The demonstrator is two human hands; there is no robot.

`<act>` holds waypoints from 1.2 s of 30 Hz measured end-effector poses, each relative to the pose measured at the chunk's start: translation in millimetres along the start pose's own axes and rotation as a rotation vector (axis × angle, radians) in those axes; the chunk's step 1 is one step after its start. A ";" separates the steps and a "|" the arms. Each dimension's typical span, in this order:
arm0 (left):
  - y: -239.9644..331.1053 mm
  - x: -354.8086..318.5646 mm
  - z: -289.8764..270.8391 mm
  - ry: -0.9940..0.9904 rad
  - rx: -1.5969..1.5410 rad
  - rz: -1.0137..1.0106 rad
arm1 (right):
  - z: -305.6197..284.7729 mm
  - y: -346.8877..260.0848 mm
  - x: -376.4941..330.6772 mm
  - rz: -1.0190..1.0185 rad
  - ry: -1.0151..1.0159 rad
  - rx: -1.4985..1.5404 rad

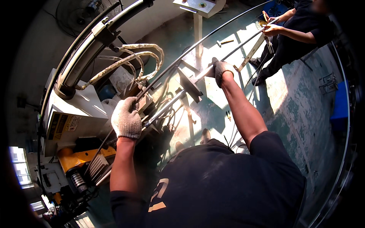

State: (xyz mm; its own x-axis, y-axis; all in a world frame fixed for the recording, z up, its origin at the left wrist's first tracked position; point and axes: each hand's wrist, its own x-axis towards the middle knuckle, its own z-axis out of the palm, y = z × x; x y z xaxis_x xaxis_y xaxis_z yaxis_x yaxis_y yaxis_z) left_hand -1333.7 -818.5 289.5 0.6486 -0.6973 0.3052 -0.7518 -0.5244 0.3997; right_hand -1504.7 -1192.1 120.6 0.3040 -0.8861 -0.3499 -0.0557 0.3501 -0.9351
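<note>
left hand (126,118): gloved fingers wrapped round long metal rod (173,99), frame centre-left | right hand (221,70): fingers gripping same rod higher | rod axis: lower left to upper right, toward co-worker's hands (273,27)

Grey knit gloves (126,118), blk shirt (228,182), teal floor (300,110), yellow machine part (81,156).

A fan (78,15) sits at the upper left of the frame. Wrapped hoses (133,57) loop left of centre. A yellow machine part (81,155) lies at lower left. A blue box (339,106) stands at the right edge. A second person (300,34) crouches at upper right on the worn green floor (300,114).
</note>
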 end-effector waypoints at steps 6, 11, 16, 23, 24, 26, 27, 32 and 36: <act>0.5 -10.7 3.5 0.098 -0.039 0.135 | 11.1 -16.4 0.3 0.118 0.069 0.046; 2.9 -13.7 2.0 0.155 -0.058 0.159 | 9.4 -21.2 -24.1 0.165 0.009 0.151; 7.8 -14.1 -4.5 0.168 -0.140 0.116 | 15.3 -36.3 -41.1 0.051 0.154 -0.202; 21.4 -8.1 -9.3 0.164 -0.121 0.110 | 0.2 -59.8 -78.8 -0.225 0.500 -0.257; 17.9 -8.2 -8.2 0.154 -0.127 0.099 | 5.2 -75.8 -95.0 -0.322 0.359 -0.193; 12.8 -8.4 -9.0 0.171 -0.098 0.090 | 22.1 -118.4 -134.3 -0.233 -0.152 0.052; 10.1 -10.0 -12.0 0.182 -0.082 0.083 | 41.2 -123.2 -137.6 -0.160 -0.387 0.157; 1.1 1.9 -18.5 0.265 -0.105 0.086 | 107.4 -143.1 -140.6 0.023 -0.447 0.316; -14.4 -3.8 -19.9 0.203 -0.002 0.176 | 84.2 -125.6 -129.8 -0.305 -0.481 0.114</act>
State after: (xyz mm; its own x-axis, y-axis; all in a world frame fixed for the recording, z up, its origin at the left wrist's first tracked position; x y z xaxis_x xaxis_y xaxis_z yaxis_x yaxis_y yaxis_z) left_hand -1323.0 -798.6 299.8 0.5183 -0.6652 0.5374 -0.8552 -0.4024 0.3268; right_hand -1457.1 -1095.5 288.2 0.6899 -0.7234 0.0245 0.1965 0.1546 -0.9682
